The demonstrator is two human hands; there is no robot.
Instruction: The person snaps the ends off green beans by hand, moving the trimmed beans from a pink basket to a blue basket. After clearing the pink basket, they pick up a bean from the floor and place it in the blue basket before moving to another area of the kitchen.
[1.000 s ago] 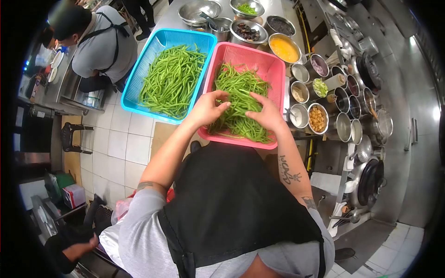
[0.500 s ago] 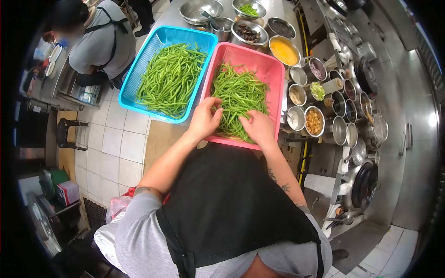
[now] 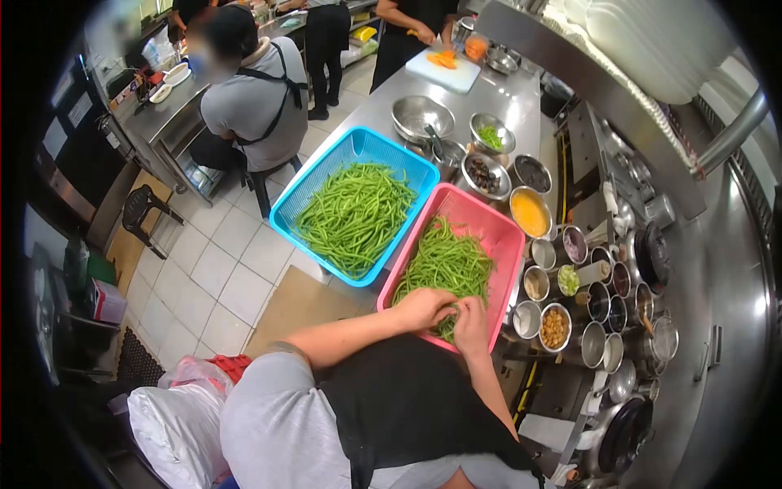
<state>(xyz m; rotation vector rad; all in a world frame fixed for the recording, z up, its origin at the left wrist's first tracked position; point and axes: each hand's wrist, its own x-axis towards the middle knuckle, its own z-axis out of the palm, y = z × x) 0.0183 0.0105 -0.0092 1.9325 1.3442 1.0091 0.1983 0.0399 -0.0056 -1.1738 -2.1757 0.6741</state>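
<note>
My left hand (image 3: 425, 310) and my right hand (image 3: 471, 324) meet over the near end of a pink plastic basket (image 3: 507, 236), fingertips almost touching. Both are closed in a pinch, apparently around a green bean that is mostly hidden by the fingers. Beneath them a heap of long green beans (image 3: 450, 259) fills much of the pink basket. Just to the left, a blue plastic basket (image 3: 419, 175) holds a larger pile of green beans (image 3: 356, 213).
Metal bowls stand behind the baskets, one with orange-yellow liquid (image 3: 529, 213). Several steel containers line the right side. At the far end, a person's hand (image 3: 423, 34) is by a white cutting board (image 3: 444, 69). Another person (image 3: 254, 98) sits at left.
My hands have come together from apart, fingertips now pinched over the basket's near end. The camera view has tilted up, showing the cutting board and more people.
</note>
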